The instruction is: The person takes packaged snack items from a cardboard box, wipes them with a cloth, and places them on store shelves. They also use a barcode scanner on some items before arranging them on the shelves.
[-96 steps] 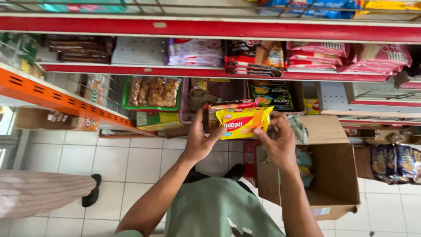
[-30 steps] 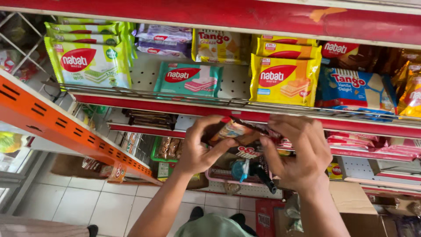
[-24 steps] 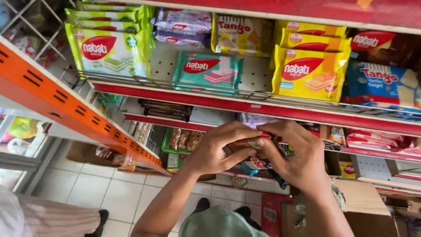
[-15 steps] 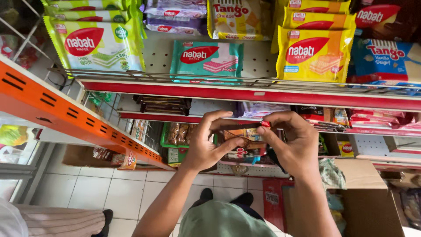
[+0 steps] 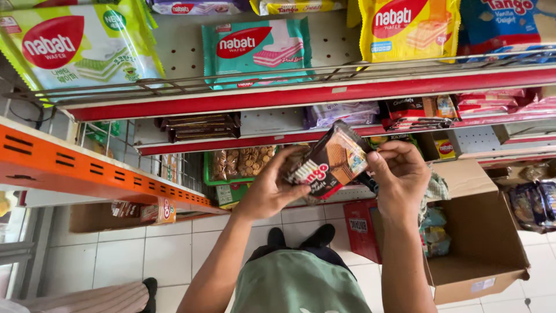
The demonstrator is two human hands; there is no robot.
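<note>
between the red shelf rails, both hands grasp one dark, glossy wafer packet (image 5: 330, 162): left hand (image 5: 269, 188) pinches its lower end, right hand (image 5: 399, 174) its upper corner. it is not yet on a shelf; the open cardboard box (image 5: 480, 243) holds more crinkly packs.
</note>
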